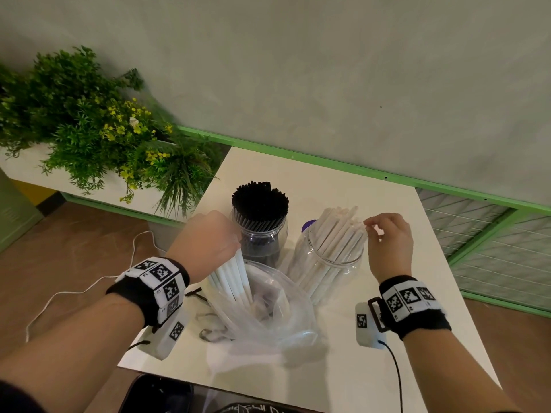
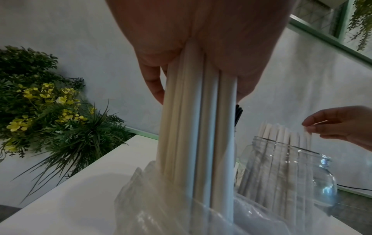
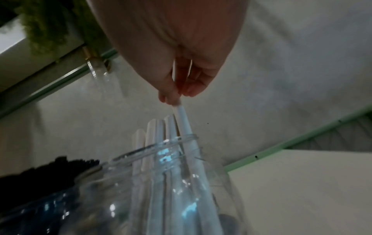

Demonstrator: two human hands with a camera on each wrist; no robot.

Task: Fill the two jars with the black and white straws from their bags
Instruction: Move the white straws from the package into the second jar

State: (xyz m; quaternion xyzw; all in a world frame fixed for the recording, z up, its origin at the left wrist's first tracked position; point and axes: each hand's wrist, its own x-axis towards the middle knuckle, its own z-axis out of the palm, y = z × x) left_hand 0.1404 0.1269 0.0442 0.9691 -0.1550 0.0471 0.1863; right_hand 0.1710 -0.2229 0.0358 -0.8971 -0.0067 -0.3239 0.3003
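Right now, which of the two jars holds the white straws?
The jar on the right, under the right hand, holds white straws; the other jar is packed with black straws.

Three cameras: one overhead, two hugging the wrists.

The head view looks forward and down over the tabletop (image 1: 387, 204); the left wrist view peers low along the left hand (image 2: 201, 39), the right wrist view along the right hand (image 3: 171, 47), very close, both catching the jar of white straws (image 2: 292, 167) and far wall.

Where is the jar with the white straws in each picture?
Head: the white-straw jar stands right of centre on the table.
Left wrist: lower right.
Right wrist: bottom centre, under the right hand.
Shared landmark: the black straws beside it.
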